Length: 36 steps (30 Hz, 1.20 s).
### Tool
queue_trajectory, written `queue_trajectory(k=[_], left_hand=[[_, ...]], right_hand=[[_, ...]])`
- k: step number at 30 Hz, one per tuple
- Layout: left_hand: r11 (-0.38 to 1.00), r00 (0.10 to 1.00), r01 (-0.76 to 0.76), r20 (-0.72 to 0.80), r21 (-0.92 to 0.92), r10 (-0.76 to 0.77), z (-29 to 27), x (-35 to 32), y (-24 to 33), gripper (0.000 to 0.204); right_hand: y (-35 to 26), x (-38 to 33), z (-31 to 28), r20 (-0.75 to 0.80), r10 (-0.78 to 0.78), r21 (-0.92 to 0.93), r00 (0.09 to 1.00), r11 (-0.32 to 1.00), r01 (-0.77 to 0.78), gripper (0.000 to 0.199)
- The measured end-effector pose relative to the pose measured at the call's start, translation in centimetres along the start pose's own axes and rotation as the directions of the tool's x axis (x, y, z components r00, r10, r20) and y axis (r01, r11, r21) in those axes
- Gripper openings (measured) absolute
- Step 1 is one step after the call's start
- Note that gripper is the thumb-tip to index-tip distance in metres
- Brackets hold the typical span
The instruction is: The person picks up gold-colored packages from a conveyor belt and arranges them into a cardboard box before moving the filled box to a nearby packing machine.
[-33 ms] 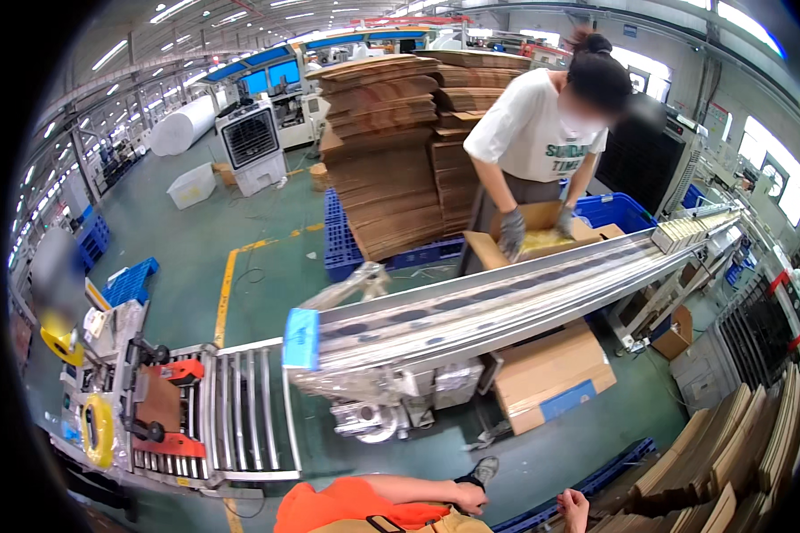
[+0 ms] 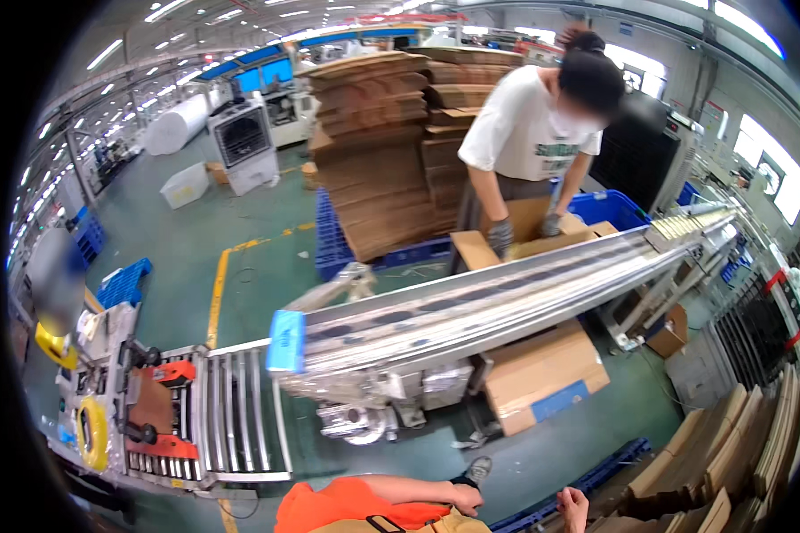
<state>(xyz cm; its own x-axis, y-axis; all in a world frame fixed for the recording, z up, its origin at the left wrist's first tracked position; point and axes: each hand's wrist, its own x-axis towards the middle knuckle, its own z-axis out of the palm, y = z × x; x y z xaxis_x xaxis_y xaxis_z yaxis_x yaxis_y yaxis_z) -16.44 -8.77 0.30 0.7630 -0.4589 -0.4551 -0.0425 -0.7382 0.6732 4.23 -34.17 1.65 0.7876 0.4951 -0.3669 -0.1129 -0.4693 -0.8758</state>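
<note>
My left hand (image 2: 468,499) hangs low in front of my body, at the end of a bare forearm below an orange sleeve. Its fingers look curled in, with nothing seen in them. To the right, my right hand (image 2: 573,509) is loosely closed and appears to hold nothing; it is nearest the stacked flat cardboard (image 2: 684,462). Neither hand touches the conveyor (image 2: 453,311) ahead of me. Across it, a co-worker in a white shirt (image 2: 529,120) bends with both gloved hands in an open cardboard box (image 2: 476,250).
Rollers (image 2: 249,409) and a carton sealing machine (image 2: 156,400) stand at the left end. A closed carton (image 2: 542,373) sits under the conveyor. Pale packs (image 2: 676,229) lie at its far right. Behind are tall cardboard stacks (image 2: 373,151) and a blue crate (image 2: 609,210).
The whole view has shifted slightly. The co-worker's gloved hands have moved within the box, and the yellow contents seen before are now hidden. My hands stay about where they were.
</note>
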Motion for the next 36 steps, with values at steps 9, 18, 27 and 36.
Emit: queue_trajectory(k=[9, 18, 27, 36], left_hand=[[0.992, 0.986, -0.094, -0.131, 0.081, 0.104, -14.9, 14.4, 1.5, 0.049], [0.997, 0.975, -0.026, -0.217, 0.070, 0.040, -25.4, 19.5, 2.8, 0.050], [0.998, 0.921, 0.062, -0.385, -0.023, -0.066, -27.1, 23.0, 2.0, 0.051], [0.989, 0.894, 0.096, -0.426, -0.115, -0.137, -28.0, 20.0, 2.6, 0.051]], right_hand=[[-18.3, 9.5, -14.0, -0.396, -0.386, -0.454, 0.833, 0.871, 0.188, 0.037], [-34.6, 17.0, -44.2, -0.524, -0.765, -0.832, 0.374, 0.364, -0.419, 0.048], [-27.3, 9.4, -64.9, -0.917, -0.112, -0.398, 0.382, 0.219, -0.891, 0.046], [-33.7, 14.2, -53.9, -0.623, -0.430, -0.773, 0.654, 0.205, -0.601, 0.045]])
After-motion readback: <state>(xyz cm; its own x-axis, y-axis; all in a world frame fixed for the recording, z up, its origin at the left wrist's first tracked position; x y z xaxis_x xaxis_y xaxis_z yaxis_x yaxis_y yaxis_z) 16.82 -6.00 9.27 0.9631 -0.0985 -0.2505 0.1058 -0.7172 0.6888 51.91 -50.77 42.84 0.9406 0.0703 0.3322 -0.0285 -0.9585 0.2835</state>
